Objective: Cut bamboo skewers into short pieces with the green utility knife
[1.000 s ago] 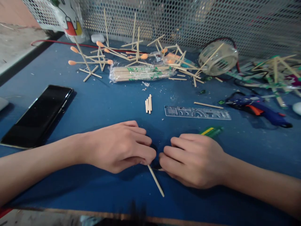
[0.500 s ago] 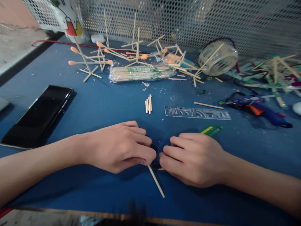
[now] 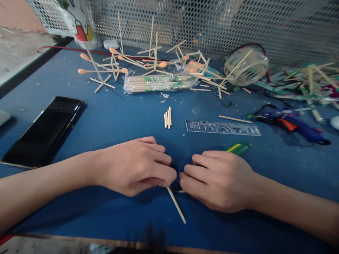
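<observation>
My left hand is closed around a thin wooden stick, whose lower end slants out toward the table's front edge. My right hand rests just to its right, its fingers curled. A small dark, thin piece shows between the two hands, at the fingertips of my right hand; what it belongs to is mostly hidden. Beyond the hands several short cut sticks lie side by side. A clear ruler lies to their right, with a single stick behind it.
A black phone lies at left. Behind my right hand is a green and yellow object; a blue glue gun is farther right. At the back are wrapped sticks, stick structures, a clear plastic container and a perforated metal panel.
The whole view has shifted very slightly. Both hands and the stick look the same as before.
</observation>
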`<state>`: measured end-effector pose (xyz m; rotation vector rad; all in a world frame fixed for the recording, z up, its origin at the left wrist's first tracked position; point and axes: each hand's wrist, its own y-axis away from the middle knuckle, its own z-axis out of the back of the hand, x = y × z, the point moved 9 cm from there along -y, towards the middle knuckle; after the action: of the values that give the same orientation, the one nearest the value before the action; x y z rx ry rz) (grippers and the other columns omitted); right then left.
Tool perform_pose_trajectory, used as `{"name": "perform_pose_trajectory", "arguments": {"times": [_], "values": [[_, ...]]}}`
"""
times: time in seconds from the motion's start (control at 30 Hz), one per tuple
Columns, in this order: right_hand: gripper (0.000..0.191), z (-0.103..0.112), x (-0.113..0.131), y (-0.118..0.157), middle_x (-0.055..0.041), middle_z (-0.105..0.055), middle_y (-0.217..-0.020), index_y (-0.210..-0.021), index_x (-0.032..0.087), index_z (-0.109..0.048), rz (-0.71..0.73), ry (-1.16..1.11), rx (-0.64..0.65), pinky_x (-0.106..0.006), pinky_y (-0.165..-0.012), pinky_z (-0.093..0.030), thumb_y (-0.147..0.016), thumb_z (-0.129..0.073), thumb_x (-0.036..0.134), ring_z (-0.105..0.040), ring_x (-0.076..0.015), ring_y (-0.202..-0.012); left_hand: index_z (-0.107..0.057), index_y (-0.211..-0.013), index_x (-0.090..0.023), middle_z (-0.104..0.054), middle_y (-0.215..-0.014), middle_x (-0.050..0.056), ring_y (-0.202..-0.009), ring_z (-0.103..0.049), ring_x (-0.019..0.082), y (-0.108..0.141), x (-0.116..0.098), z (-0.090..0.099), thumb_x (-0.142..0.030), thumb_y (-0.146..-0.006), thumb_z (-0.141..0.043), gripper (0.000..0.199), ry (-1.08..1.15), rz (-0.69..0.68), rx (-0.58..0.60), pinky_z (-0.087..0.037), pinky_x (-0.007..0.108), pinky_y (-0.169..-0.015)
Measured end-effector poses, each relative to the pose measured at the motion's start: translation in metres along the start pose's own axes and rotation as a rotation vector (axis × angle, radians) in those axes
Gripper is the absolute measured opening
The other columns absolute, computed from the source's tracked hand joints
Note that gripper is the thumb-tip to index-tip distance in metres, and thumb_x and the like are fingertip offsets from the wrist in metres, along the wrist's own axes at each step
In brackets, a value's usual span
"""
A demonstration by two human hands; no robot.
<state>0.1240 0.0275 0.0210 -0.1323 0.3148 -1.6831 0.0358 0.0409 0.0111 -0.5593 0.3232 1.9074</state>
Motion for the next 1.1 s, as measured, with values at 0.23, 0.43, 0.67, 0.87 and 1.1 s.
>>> {"name": "perform_pose_trajectory", "arguments": {"times": [0.23, 0.43, 0.67, 0.87, 1.1], "values": [[0.022, -0.006, -0.005, -0.002, 0.0048, -0.057, -0.066, -0.085, 0.026, -0.056, 0.003, -0.059, 0.102, -0.035, -0.055, -0.024, -0.102, -0.042, 0.024, -0.042, -0.0189, -0.058, -0.059, -0.091, -0.023, -0.060, -0.082, 0.000, -0.079, -0.053, 0.018, 0.000, 0.000, 0.000, -0.019, -0.103, -0.048, 0.016, -0.011, -0.009, -0.022, -0.032, 0.035, -0.076], [0.018, -0.010, -0.004, -0.003, 0.0055, -0.055, -0.066, -0.086, 0.027, -0.053, 0.013, -0.066, 0.161, -0.035, -0.054, -0.023, -0.100, -0.043, 0.023, -0.044, -0.0197, -0.055, -0.057, -0.090, -0.023, -0.060, -0.082, 0.000, -0.080, -0.052, 0.019, -0.001, 0.000, -0.003, -0.018, -0.103, -0.045, 0.018, -0.042, -0.004, -0.017, -0.031, 0.035, -0.076], [0.017, -0.004, 0.005, -0.005, 0.0050, -0.051, -0.064, -0.082, 0.026, -0.054, -0.052, 0.011, 0.049, -0.035, -0.052, -0.027, -0.098, -0.049, 0.023, -0.041, -0.0191, -0.054, -0.054, -0.085, -0.022, -0.059, -0.080, -0.001, -0.076, -0.051, 0.017, -0.002, 0.000, -0.001, -0.016, -0.101, -0.049, 0.017, -0.023, 0.008, -0.030, -0.030, 0.034, -0.075], [0.021, 0.003, 0.005, -0.004, 0.0055, -0.052, -0.064, -0.078, 0.025, -0.056, -0.002, 0.016, -0.046, -0.035, -0.050, -0.027, -0.098, -0.051, 0.025, -0.041, -0.0177, -0.054, -0.059, -0.091, -0.024, -0.061, -0.083, -0.001, -0.079, -0.054, 0.018, 0.000, 0.000, -0.001, -0.017, -0.101, -0.051, 0.015, -0.008, 0.002, -0.022, -0.031, 0.034, -0.077], [0.023, 0.009, 0.003, 0.000, 0.0050, -0.052, -0.061, -0.076, 0.023, -0.061, 0.001, 0.034, -0.096, -0.035, -0.050, -0.031, -0.098, -0.053, 0.028, -0.044, -0.0166, -0.054, -0.056, -0.090, -0.023, -0.058, -0.083, -0.001, -0.080, -0.050, 0.018, 0.000, -0.001, -0.002, -0.014, -0.101, -0.049, 0.015, -0.032, -0.004, 0.002, -0.030, 0.035, -0.076]]}}
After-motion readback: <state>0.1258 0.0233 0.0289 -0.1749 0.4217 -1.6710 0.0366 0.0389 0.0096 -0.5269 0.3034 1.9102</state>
